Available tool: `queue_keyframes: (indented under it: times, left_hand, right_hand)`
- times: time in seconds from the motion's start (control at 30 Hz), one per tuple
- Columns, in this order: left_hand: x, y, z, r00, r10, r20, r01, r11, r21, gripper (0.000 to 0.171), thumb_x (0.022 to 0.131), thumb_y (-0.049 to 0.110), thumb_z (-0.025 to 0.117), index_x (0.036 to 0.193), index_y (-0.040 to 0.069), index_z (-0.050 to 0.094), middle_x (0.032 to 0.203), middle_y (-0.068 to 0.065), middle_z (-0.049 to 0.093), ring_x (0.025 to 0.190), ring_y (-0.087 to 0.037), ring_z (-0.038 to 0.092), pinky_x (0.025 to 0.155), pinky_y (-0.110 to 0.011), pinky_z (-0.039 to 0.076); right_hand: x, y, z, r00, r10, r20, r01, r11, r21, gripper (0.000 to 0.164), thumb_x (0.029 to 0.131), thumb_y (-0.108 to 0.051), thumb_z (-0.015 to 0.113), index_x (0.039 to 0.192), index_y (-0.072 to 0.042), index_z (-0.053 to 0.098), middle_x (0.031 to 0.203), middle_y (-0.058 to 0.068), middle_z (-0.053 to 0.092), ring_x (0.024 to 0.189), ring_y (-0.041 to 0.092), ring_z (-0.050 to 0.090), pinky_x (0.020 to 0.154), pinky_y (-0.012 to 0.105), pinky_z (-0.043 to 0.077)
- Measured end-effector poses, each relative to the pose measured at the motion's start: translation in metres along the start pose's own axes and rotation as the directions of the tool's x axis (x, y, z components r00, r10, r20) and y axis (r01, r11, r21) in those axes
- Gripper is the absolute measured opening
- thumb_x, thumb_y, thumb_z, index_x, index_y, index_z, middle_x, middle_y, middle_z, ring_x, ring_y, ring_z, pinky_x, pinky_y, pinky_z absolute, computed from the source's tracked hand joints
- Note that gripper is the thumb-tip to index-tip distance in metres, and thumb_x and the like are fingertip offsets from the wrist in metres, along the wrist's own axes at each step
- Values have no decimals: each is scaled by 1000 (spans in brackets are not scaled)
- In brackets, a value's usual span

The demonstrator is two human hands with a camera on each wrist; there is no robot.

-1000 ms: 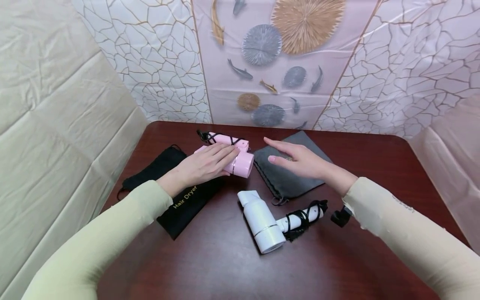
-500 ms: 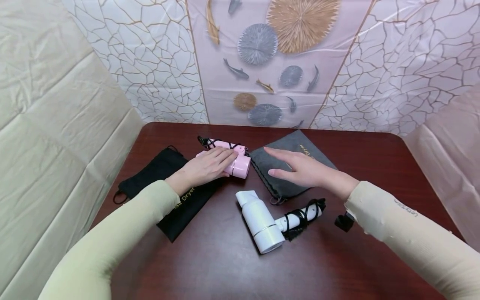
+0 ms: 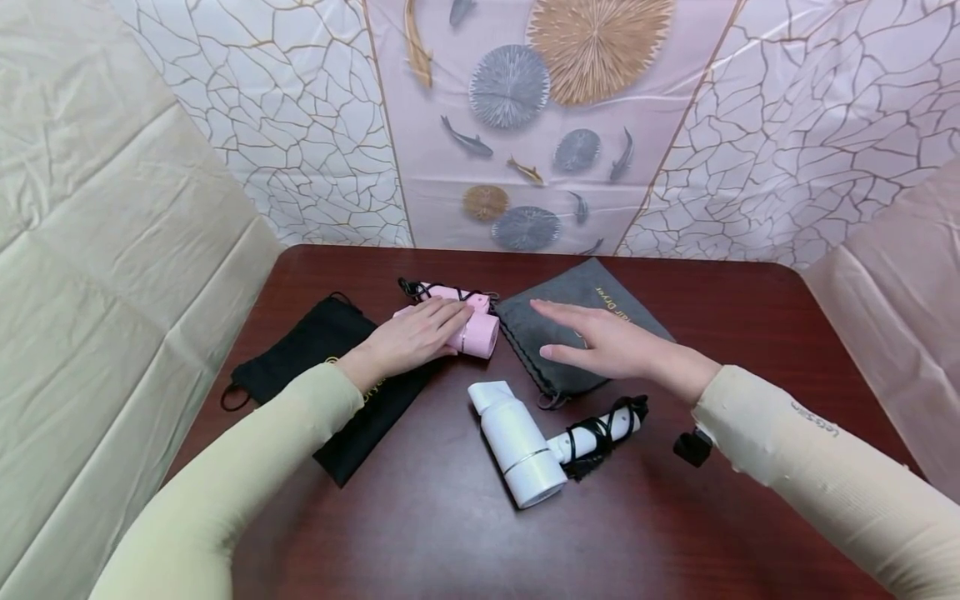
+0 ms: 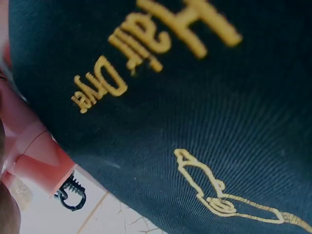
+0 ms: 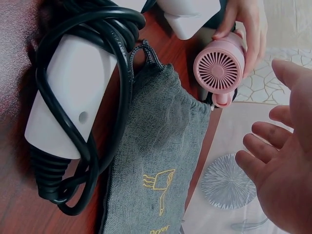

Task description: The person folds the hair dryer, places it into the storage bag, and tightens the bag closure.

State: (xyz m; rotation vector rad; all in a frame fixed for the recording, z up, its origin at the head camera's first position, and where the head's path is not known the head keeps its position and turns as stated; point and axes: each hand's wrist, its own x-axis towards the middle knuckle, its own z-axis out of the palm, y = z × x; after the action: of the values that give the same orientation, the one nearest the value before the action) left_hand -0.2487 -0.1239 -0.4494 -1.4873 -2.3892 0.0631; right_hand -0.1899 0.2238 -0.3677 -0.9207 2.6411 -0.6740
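My left hand [image 3: 411, 337] holds the pink hair dryer [image 3: 480, 335] by its barrel at the back of the table, left of centre. Thumb and fingers lie on either side of that barrel in the right wrist view, its round grille [image 5: 218, 71] facing the camera. Black cord winds about its handle. Beneath my left forearm lies a black drawstring pouch [image 3: 300, 346]; gold "Hair Dryer" lettering fills the left wrist view. My right hand [image 3: 607, 337], fingers extended and holding nothing, hovers over a grey drawstring pouch [image 3: 585, 287] with gold print.
A white hair dryer [image 3: 521, 442] lies in the middle of the dark red-brown table [image 3: 420, 533], black cord [image 3: 600, 437] wrapped round its handle. A patterned wall covering [image 3: 525, 167] rises behind the table, with pale cloth [image 3: 112, 208] on the left side.
The head view has shifted slightly. My right hand has come a little nearer over the grey pouch, uncovering its gold print. My left hand stays on the pink hair dryer.
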Motion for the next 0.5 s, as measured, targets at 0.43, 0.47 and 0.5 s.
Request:
queue_keyframes:
  times: [0.43, 0.47, 0.5]
  left_hand:
    - [3, 4, 1, 999, -38, 22, 39, 999, -26, 64, 104, 31, 72, 154, -2, 50, 151, -21, 58, 139, -37, 56, 119, -49, 44]
    - [3, 4, 0, 998, -47, 30, 48, 998, -34, 66, 103, 31, 73, 155, -2, 49, 152, -21, 57, 140, -37, 55, 119, -49, 43]
    - [4, 4, -2, 998, -54, 37, 56, 998, -40, 67, 103, 32, 73, 155, -3, 49, 152, -22, 56, 141, -37, 54, 120, -50, 42]
  right_hand:
    - [-1, 2, 3, 1000, -26, 15, 26, 1000, -17, 74, 109, -41, 61, 169, -10, 31, 173, 16, 32, 159, 36, 32, 125, 60, 31]
    - [-1, 2, 3, 999, -33, 15, 33, 999, -20, 74, 109, -40, 61, 169, -9, 31, 172, 17, 32, 159, 36, 32, 125, 60, 31]
    - [-1, 2, 3, 999, -40, 15, 40, 999, -22, 74, 109, -40, 62, 169, -9, 31, 172, 18, 32, 159, 37, 32, 125, 60, 31]
